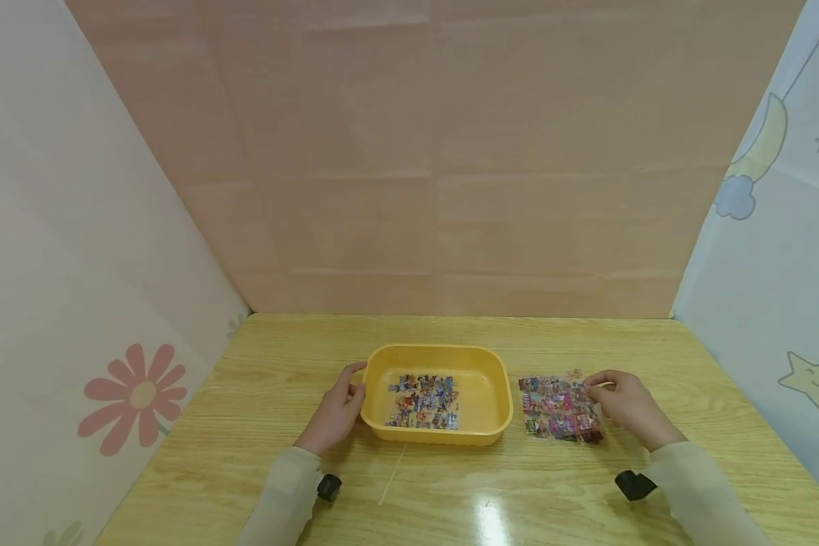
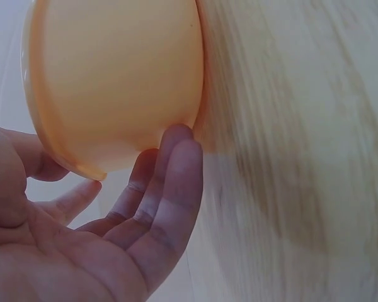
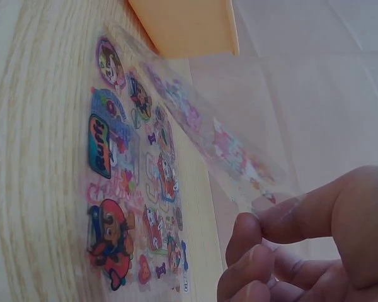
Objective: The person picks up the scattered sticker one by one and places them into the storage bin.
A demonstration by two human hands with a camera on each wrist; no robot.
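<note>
Wood-grained tabletop (image 1: 300,345) before a pinkish papered wall (image 1: 437,174). Right hand (image 1: 624,406) pinches a corner of a clear printed sheet (image 3: 239,154), raised above a similar printed layer (image 3: 138,201) on the tabletop, right of a yellow tub (image 1: 484,394); whether sheet and layer join is unclear. Left hand (image 1: 337,412) grips the tub's left end. Printed pieces (image 1: 423,402) lie inside. Probably light, limp and slick, the sheet may crease or cling and is best held by corner or edge; the tub, likely stiff, suits a rim hold.

Tabletop booth (image 1: 444,189) (flower-print panel (image 1: 89,250))
</note>
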